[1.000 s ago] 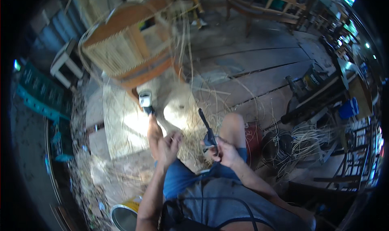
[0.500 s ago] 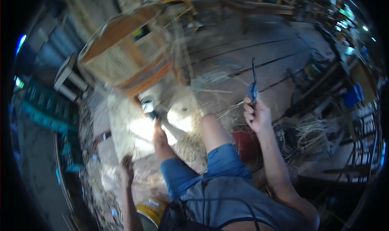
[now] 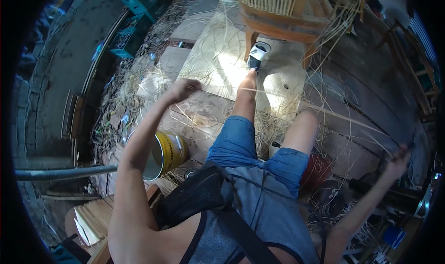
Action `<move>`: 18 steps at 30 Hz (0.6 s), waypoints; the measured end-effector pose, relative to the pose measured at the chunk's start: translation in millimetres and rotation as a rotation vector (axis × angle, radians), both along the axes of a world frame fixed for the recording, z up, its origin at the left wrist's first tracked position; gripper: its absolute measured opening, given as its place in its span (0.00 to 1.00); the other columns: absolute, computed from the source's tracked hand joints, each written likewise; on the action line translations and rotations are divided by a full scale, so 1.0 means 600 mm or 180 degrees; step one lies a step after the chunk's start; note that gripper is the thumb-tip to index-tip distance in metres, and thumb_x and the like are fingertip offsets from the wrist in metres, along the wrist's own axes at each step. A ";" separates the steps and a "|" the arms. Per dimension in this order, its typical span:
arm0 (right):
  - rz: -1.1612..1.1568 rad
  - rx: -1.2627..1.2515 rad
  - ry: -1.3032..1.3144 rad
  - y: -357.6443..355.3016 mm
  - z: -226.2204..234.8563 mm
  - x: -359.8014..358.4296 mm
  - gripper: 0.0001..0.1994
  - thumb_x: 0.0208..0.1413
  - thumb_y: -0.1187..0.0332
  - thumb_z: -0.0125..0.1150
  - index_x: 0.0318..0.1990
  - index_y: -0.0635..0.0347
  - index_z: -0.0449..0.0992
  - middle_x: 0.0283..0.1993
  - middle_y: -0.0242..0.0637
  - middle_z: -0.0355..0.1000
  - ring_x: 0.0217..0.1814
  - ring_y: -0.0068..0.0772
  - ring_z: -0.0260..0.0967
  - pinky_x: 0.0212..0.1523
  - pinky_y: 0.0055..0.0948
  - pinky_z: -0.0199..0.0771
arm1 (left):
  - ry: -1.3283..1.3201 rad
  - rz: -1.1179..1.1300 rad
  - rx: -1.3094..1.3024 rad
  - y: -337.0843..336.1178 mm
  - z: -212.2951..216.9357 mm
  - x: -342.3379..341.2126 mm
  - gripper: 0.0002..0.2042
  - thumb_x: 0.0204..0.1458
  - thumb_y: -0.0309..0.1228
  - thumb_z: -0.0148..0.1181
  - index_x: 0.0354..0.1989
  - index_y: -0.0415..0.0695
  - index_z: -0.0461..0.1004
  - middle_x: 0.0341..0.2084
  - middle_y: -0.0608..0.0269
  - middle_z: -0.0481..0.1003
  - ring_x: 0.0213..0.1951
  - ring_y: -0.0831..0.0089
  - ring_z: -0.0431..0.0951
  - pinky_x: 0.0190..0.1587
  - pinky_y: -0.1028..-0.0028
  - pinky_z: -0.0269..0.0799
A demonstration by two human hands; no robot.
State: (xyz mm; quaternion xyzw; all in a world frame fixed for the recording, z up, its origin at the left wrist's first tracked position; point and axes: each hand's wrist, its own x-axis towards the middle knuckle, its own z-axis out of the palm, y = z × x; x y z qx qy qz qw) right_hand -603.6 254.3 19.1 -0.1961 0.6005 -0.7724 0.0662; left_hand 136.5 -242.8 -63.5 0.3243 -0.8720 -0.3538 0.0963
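Observation:
My left hand [image 3: 186, 90] is raised at the left of my knees, its fingers curled and slightly blurred. From its fingertips a thin pale cane strip [image 3: 252, 91] runs rightward across my shin. My right hand [image 3: 397, 163] is stretched far out to the right, closed and smeared by motion. A dark shape shows at its fingers, too blurred to name. Another length of pale strip [image 3: 345, 116] slants from beside my knee toward this hand; whether both lengths are one piece I cannot tell. Ahead stands a wooden chair [image 3: 282, 25] with a slatted cane back, my foot beside its leg.
Under the chair lies a pale board [image 3: 208, 62]. Loose cane fibres [image 3: 273, 125] litter the ground around my legs. A yellow bucket [image 3: 172, 150] stands at my left, a red container [image 3: 317, 171] by my right thigh. Teal crates [image 3: 127, 37] are stacked far left.
My view has swung left, so the chair appears farther right. My left hand has risen; my right arm has stretched out sideways. The blue-handled tool seen upright in my right hand no longer shows clearly.

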 end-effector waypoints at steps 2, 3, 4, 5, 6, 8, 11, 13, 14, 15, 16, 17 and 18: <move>-0.0597 -0.0919 -0.0746 0.182 -0.023 -0.160 0.18 0.65 0.62 0.43 0.54 0.64 0.69 0.54 0.46 0.70 0.54 0.35 0.68 0.47 0.26 0.70 | -0.0950 0.1089 -0.0207 -0.023 0.026 0.054 0.13 0.59 0.35 0.54 0.44 0.39 0.76 0.30 0.58 0.79 0.31 0.72 0.78 0.37 0.71 0.73; -0.0562 -0.0686 -0.0103 0.337 0.031 -0.270 0.18 0.64 0.61 0.45 0.54 0.65 0.69 0.53 0.44 0.71 0.52 0.34 0.69 0.44 0.25 0.71 | -0.0739 0.0920 -0.0121 -0.044 -0.019 0.009 0.13 0.59 0.35 0.54 0.44 0.39 0.76 0.30 0.58 0.79 0.31 0.72 0.78 0.37 0.71 0.73; -0.0439 -0.0460 -0.0542 0.307 -0.022 -0.261 0.18 0.64 0.60 0.46 0.53 0.64 0.70 0.51 0.43 0.72 0.50 0.33 0.70 0.43 0.24 0.70 | -0.0426 0.0931 0.0012 -0.037 -0.026 -0.008 0.13 0.59 0.37 0.54 0.45 0.41 0.76 0.29 0.59 0.80 0.28 0.73 0.78 0.34 0.72 0.73; -0.0299 -0.0223 -0.0993 0.252 -0.074 -0.213 0.18 0.64 0.59 0.46 0.52 0.64 0.71 0.48 0.42 0.73 0.48 0.32 0.71 0.41 0.24 0.70 | -0.0129 0.0947 0.0146 -0.020 -0.026 -0.020 0.13 0.59 0.38 0.53 0.45 0.43 0.76 0.28 0.60 0.80 0.25 0.75 0.78 0.31 0.73 0.73; -0.0275 0.0254 -0.1099 0.121 -0.097 -0.063 0.18 0.64 0.57 0.46 0.49 0.62 0.72 0.44 0.40 0.75 0.42 0.30 0.72 0.36 0.22 0.70 | -0.0152 0.1180 0.0904 0.024 0.020 -0.062 0.13 0.59 0.38 0.53 0.45 0.43 0.75 0.25 0.61 0.78 0.20 0.79 0.73 0.25 0.76 0.70; -0.0121 0.1032 -0.1667 -0.023 -0.101 0.181 0.19 0.64 0.54 0.44 0.49 0.58 0.72 0.44 0.41 0.76 0.38 0.28 0.73 0.28 0.22 0.70 | 0.0842 0.1102 0.2049 0.088 0.055 -0.170 0.13 0.61 0.37 0.51 0.45 0.42 0.75 0.20 0.67 0.72 0.15 0.84 0.66 0.17 0.82 0.62; 0.0686 0.0966 -0.2419 -0.192 -0.094 0.488 0.14 0.61 0.56 0.51 0.46 0.55 0.70 0.39 0.43 0.77 0.27 0.27 0.71 0.19 0.20 0.64 | 0.0941 0.0433 0.2700 0.161 0.081 -0.289 0.13 0.62 0.36 0.51 0.46 0.40 0.75 0.21 0.67 0.72 0.15 0.85 0.66 0.16 0.84 0.61; 0.2074 0.0078 -0.2890 -0.242 -0.135 0.580 0.10 0.62 0.58 0.51 0.43 0.52 0.71 0.33 0.43 0.77 0.18 0.25 0.66 0.14 0.19 0.58 | 0.0394 0.0066 0.2564 0.226 0.119 -0.347 0.13 0.62 0.36 0.51 0.44 0.40 0.75 0.22 0.68 0.72 0.15 0.84 0.66 0.17 0.85 0.61; 0.2031 -0.0179 -0.2950 -0.280 -0.116 0.626 0.10 0.62 0.58 0.50 0.42 0.52 0.72 0.32 0.43 0.77 0.17 0.25 0.65 0.14 0.19 0.58 | 0.0262 -0.0189 0.2639 0.254 0.109 -0.360 0.13 0.61 0.36 0.52 0.43 0.39 0.76 0.24 0.66 0.74 0.17 0.84 0.68 0.18 0.84 0.63; 0.2033 -0.0424 -0.3024 -0.307 -0.094 0.653 0.10 0.62 0.58 0.50 0.41 0.51 0.72 0.31 0.42 0.77 0.17 0.24 0.64 0.14 0.19 0.58 | 0.0768 -0.0728 0.2590 0.281 0.081 -0.371 0.13 0.61 0.35 0.52 0.42 0.38 0.76 0.24 0.65 0.75 0.21 0.83 0.71 0.21 0.82 0.67; 0.2365 -0.0435 -0.2938 -0.313 -0.093 0.637 0.10 0.62 0.59 0.51 0.38 0.53 0.73 0.29 0.38 0.76 0.17 0.25 0.66 0.14 0.19 0.59 | 0.0578 -0.0785 0.2646 0.287 0.083 -0.386 0.12 0.61 0.35 0.52 0.42 0.38 0.76 0.24 0.64 0.76 0.23 0.82 0.73 0.24 0.81 0.70; 0.2063 0.0039 -0.2752 -0.305 -0.077 0.608 0.14 0.64 0.57 0.47 0.46 0.56 0.71 0.31 0.42 0.75 0.17 0.26 0.67 0.13 0.20 0.61 | 0.0392 -0.0806 0.2697 0.283 0.086 -0.386 0.12 0.61 0.34 0.52 0.42 0.39 0.77 0.25 0.64 0.77 0.26 0.81 0.75 0.27 0.80 0.72; 0.1052 0.0146 -0.2625 -0.313 -0.067 0.575 0.13 0.63 0.58 0.50 0.41 0.57 0.72 0.28 0.38 0.74 0.16 0.24 0.67 0.13 0.18 0.62 | 0.0390 -0.0695 0.2642 0.265 0.090 -0.368 0.12 0.61 0.34 0.52 0.42 0.39 0.77 0.25 0.64 0.77 0.26 0.81 0.75 0.27 0.80 0.72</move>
